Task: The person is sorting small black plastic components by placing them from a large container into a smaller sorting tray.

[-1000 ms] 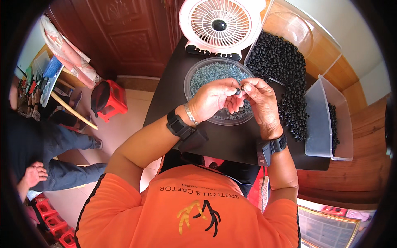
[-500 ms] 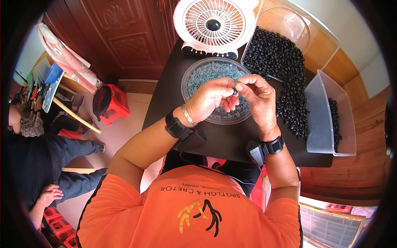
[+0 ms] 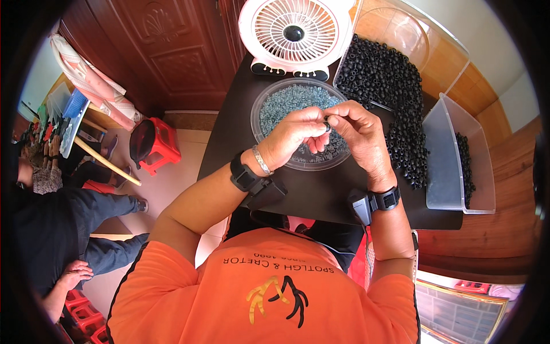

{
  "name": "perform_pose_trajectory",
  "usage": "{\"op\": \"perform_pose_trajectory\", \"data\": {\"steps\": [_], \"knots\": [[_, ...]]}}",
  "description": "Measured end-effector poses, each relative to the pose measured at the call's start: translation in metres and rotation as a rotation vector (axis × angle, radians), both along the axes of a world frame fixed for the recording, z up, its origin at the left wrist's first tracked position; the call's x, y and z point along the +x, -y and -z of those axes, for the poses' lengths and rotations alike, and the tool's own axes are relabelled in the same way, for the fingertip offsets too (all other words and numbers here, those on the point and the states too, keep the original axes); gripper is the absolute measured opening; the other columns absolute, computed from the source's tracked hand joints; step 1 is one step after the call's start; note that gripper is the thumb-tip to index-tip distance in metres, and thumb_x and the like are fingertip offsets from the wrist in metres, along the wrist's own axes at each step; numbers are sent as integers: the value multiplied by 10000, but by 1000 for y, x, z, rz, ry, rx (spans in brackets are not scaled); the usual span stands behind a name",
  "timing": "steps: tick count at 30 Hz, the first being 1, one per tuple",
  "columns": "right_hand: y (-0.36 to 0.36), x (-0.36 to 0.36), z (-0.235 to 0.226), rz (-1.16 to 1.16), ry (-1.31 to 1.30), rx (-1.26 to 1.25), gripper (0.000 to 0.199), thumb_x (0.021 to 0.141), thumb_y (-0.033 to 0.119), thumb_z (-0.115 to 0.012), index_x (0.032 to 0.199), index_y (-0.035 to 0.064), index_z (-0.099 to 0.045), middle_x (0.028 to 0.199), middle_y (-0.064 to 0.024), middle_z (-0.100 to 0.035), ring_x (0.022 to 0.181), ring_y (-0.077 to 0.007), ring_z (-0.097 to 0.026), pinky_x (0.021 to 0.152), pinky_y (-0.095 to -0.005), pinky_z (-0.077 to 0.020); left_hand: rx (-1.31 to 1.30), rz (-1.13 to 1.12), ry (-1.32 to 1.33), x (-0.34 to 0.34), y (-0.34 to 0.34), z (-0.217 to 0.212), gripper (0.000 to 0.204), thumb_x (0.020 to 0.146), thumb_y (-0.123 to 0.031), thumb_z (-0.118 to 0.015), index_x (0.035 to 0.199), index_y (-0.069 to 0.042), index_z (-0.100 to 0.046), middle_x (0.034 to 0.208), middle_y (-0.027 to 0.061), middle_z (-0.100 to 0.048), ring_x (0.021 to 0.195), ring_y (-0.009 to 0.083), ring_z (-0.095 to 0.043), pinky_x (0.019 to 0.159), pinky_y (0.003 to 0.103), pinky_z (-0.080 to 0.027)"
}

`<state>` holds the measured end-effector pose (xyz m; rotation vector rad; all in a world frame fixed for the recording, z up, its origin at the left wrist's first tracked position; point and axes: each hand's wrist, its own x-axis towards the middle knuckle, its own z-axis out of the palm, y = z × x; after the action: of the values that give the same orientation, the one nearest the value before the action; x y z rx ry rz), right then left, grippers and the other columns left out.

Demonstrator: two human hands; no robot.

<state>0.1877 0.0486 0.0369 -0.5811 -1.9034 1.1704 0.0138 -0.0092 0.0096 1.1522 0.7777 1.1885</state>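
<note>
Above the round tub, my left hand (image 3: 291, 136) is closed, its thumb and fingertips pinching a small black part (image 3: 327, 126) that looks like the ring-shaped pieces in the pile. My right hand (image 3: 362, 133) meets it there, thumb and forefinger pinched together at the top of that part. Whatever lies between the right fingertips is too small to make out. Under both hands sits a clear round tub (image 3: 255, 123) full of small see-through bluish pieces (image 3: 286, 100). A heap of black ring-shaped parts (image 3: 381, 71) spreads over the table to the right.
A pink-and-white fan (image 3: 294, 33) stands at the back of the dark table (image 3: 229, 117). At the right edge is a clear plastic bin (image 3: 444, 166) holding more black parts. A red stool (image 3: 166, 146) is on the floor at left, beyond a seated person (image 3: 51, 235).
My right wrist has shifted slightly to the right, and its fingers have tilted a little over the black part. My left hand stays nearly in place.
</note>
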Motion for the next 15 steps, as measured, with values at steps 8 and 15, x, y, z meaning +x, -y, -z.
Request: {"op": "perform_pose_trajectory", "data": {"steps": [8,15], "knots": [[0,2,-5,-8,-11,-50,130,927,116,-598,955,6,-661,879,-28,-636,841,-100,-570,794,-254,-454,33,1,-22,0,4,-8,153,937,-189,-488,931,-46,-543,826,59,-593,753,132,-586,671,254,-468],[-2,3,-1,-59,-72,-28,163,933,152,-594,928,9,-673,915,-37,-632,886,-121,-559,839,-278,-439,6,-16,11,1,2,-7,171,941,-217,-501,938,-53,-551,803,42,-583,730,130,-589,661,248,-465]]}}
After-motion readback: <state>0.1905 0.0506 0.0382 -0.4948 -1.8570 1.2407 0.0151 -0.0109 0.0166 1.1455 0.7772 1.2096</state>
